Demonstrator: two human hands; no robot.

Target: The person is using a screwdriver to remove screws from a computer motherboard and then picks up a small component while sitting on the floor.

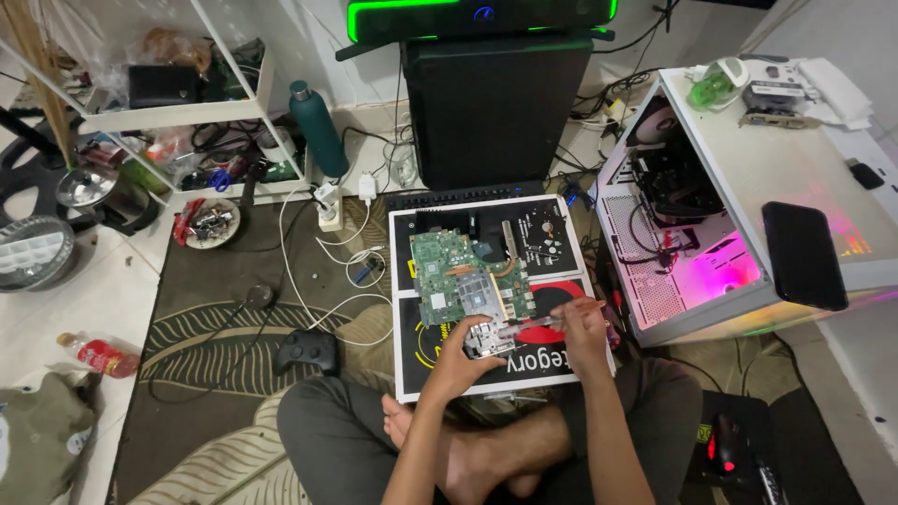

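A green laptop circuit board (458,276) with copper heat pipes lies on a black, white and red mat (561,360) in front of my crossed legs. My left hand (460,348) grips the board's near silver corner part (488,339). My right hand (578,329) holds a thin screwdriver (543,321), its tip pointing left at that same silver part.
An open white computer case (711,215) glowing pink lies at the right with a black phone (803,254) on top. A black tower (496,103) stands behind the mat. A game controller (306,351), white cables (337,252), a teal bottle (318,129) and a shelf (178,112) are at the left.
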